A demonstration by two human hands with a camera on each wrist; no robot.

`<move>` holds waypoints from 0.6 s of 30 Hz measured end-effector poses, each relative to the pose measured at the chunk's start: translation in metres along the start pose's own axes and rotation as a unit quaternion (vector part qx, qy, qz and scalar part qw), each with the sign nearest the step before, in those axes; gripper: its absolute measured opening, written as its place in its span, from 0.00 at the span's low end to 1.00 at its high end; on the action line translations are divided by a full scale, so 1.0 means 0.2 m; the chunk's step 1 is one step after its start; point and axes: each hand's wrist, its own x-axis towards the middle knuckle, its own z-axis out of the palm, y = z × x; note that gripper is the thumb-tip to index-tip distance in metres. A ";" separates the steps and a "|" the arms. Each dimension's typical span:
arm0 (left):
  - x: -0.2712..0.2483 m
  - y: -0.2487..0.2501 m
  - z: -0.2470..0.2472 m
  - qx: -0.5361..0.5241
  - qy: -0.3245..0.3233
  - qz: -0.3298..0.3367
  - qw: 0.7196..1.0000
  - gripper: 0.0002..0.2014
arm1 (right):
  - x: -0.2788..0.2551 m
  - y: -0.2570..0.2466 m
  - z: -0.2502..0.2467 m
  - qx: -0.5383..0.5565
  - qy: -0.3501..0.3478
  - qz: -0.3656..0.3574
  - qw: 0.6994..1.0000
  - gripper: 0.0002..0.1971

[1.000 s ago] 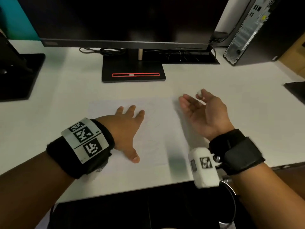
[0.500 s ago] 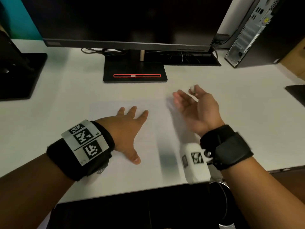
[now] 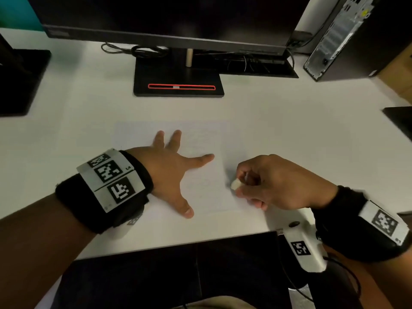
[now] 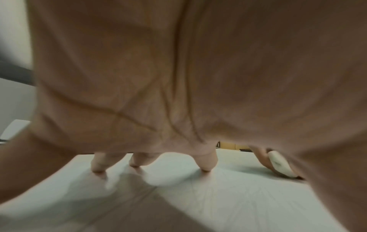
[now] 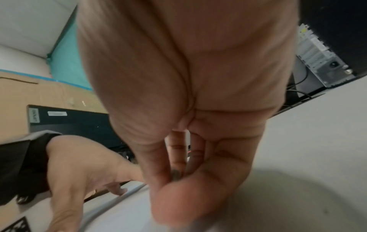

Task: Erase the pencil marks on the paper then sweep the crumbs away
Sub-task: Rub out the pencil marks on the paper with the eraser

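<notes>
A white sheet of paper [image 3: 200,141] with faint pencil lines lies on the white desk [image 3: 301,134]. My left hand [image 3: 176,166] lies flat on the sheet with its fingers spread, pressing it down. My right hand [image 3: 263,181] pinches a small white eraser [image 3: 235,184] between thumb and fingers at the sheet's right edge. From the left wrist view the fingertips [image 4: 206,166] stand on the paper [image 4: 228,196] and the eraser [image 4: 281,164] touches it at the right. In the right wrist view the curled fingers [image 5: 178,164] hide the eraser.
A monitor on a black stand [image 3: 178,81] sits behind the paper, with cables [image 3: 138,50] beside it. A computer tower [image 3: 347,36] stands at the back right. Another black stand [image 3: 20,81] is at the left. The desk's front edge [image 3: 178,244] runs just below my wrists.
My right hand turned from palm-up to palm-down and came toward me, bringing the eraser down to the paper's right edge. My left hand stayed flat on the sheet.
</notes>
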 end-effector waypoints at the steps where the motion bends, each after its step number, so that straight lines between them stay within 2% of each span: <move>1: 0.00 0.00 0.01 -0.001 0.005 0.002 1.000 0.64 | 0.01 0.00 0.01 -0.022 0.004 0.002 1.000 0.13; 5: 0.00 0.00 0.01 -0.008 0.011 0.003 1.000 0.64 | 0.03 0.00 0.01 -0.078 0.061 0.017 0.995 0.18; 10: 0.01 0.00 0.02 -0.005 0.013 0.003 1.000 0.64 | -0.01 -0.05 0.16 -0.147 0.043 -0.021 0.988 0.18; 14: 0.02 0.00 0.02 0.004 0.017 -0.002 1.000 0.64 | 0.01 -0.04 0.12 -0.127 0.075 0.021 0.989 0.20; 18: 0.02 0.00 0.01 0.007 0.018 -0.004 1.000 0.64 | -0.02 -0.12 0.22 -0.127 0.028 -0.010 0.991 0.20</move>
